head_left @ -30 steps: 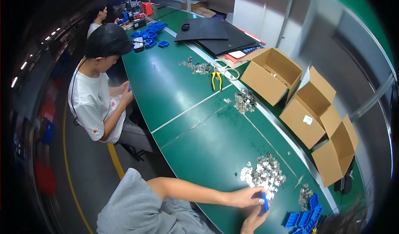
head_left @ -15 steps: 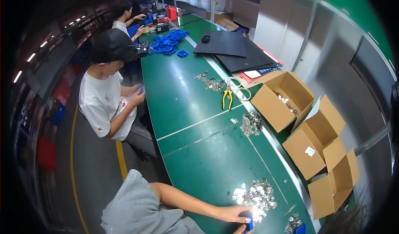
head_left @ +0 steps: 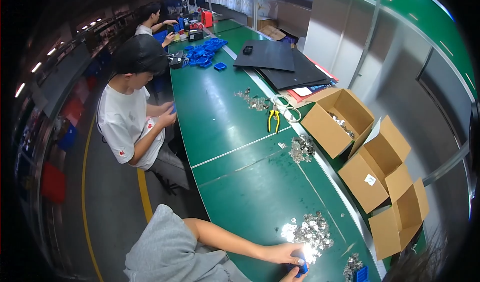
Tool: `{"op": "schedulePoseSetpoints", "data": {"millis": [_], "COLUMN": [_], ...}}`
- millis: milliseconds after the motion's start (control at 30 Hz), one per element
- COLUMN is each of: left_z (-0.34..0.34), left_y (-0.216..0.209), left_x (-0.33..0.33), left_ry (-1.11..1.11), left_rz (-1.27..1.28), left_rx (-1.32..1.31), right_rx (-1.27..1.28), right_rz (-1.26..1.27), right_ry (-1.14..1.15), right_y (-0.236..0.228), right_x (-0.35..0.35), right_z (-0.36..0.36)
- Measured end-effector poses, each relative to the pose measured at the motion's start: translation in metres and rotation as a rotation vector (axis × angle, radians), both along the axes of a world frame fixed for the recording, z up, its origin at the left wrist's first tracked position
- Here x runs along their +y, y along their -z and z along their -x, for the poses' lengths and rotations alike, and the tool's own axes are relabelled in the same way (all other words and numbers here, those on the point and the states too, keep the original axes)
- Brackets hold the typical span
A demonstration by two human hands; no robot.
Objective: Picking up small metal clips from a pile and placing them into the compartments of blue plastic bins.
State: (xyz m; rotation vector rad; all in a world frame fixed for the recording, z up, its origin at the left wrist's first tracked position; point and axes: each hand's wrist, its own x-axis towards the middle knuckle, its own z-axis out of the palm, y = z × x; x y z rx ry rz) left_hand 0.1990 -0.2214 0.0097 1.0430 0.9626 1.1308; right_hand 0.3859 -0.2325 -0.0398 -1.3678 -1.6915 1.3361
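Near the lower edge, my left hand (head_left: pixel 283 253) is closed on a small blue plastic part (head_left: pixel 302 269), its fingers curled over the top. From below, my right hand (head_left: pixel 292 277) pinches the same part, and the picture's edge cuts most of that hand off. Just beyond my fingers lies a glaring heap of small shiny metal pieces (head_left: pixel 316 232) on the green table (head_left: pixel 250 192). To the right of my hands, a blue plastic piece (head_left: pixel 361 274) sits by a smaller heap of metal pieces (head_left: pixel 353 265).
Three open cardboard boxes (head_left: pixel 364 184) line the right side. Yellow-handled pliers (head_left: pixel 273 121) lie by white rings (head_left: pixel 292 114) and more metal pieces (head_left: pixel 301 149). Black sheets (head_left: pixel 265 55) and blue plastic parts (head_left: pixel 206 52) are farther off. Two people, one in a white shirt (head_left: pixel 127 119), work along the left edge.
The blue part in my hands has tilted slightly, showing more of its face. My hands stay at almost the same spot. The view has shifted slightly.
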Motion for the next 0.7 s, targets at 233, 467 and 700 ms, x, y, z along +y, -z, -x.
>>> {"op": "schedulePoseSetpoints", "data": {"millis": [233, 467, 700], "left_z": [0.036, 0.253, 0.526], "left_y": [-0.053, -0.055, 0.063], "left_x": [-0.010, -0.021, -0.082], "left_ry": [0.064, -0.953, -1.217], "left_rz": [0.012, -0.036, 0.095], "left_rx": [0.109, 1.030, 1.391], "right_rx": [0.467, 0.070, -0.261], "right_rz": [-0.304, -0.395, -0.394], "right_ry": [-0.062, 0.166, 0.861], "right_y": [-0.028, -0.089, -0.074], "right_x": [-0.020, -0.006, -0.044], "right_z": [0.013, -0.058, -0.120]}}
